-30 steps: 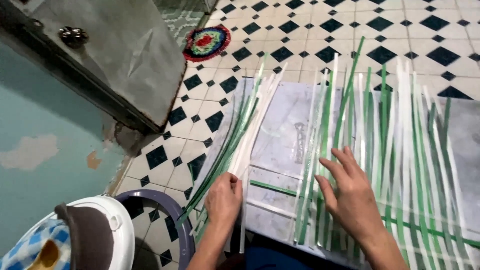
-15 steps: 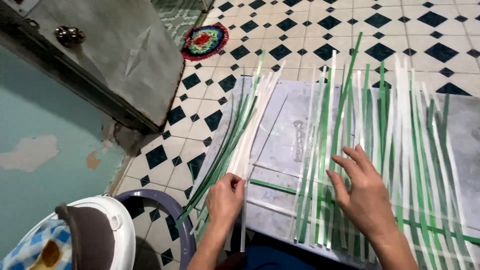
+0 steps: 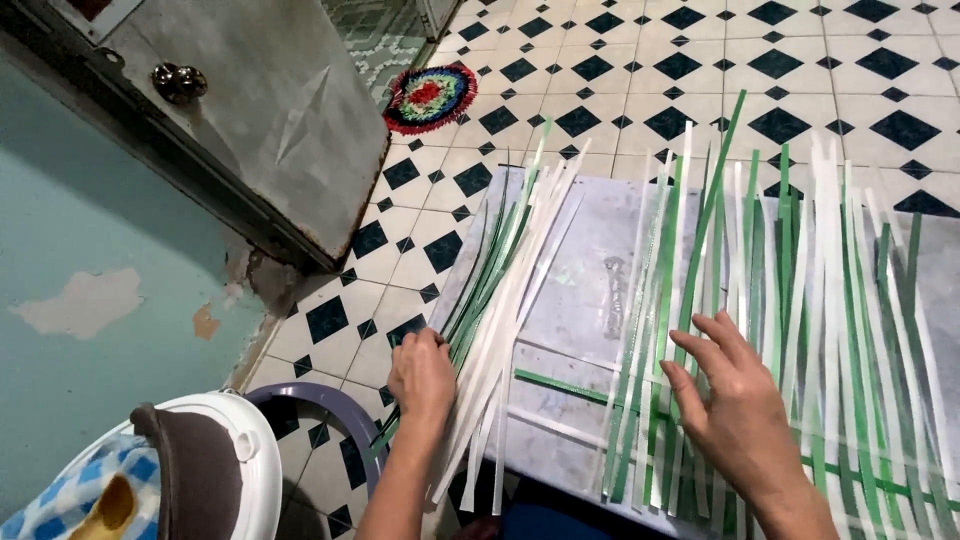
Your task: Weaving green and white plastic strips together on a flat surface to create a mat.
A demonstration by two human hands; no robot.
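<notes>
My left hand (image 3: 422, 375) rests on the near end of a loose bundle of white and green strips (image 3: 505, 270) that fans away along the left edge of a grey board (image 3: 580, 270). My right hand (image 3: 735, 400) lies flat, fingers spread, on a row of upright green and white strips (image 3: 790, 300) laid side by side across the board. A green strip (image 3: 560, 388) runs crosswise under the upright ones, between my two hands. Neither hand lifts anything.
The board lies on a black-and-white tiled floor (image 3: 640, 70). A grey metal door (image 3: 260, 100) with a round knob stands at left beside a teal wall. A small round multicoloured mat (image 3: 432, 98) lies farther off. A white and purple plastic seat (image 3: 250, 460) sits near my left arm.
My right hand has slid a little to the right across the upright strips. My left hand has stayed on the bundle's near end.
</notes>
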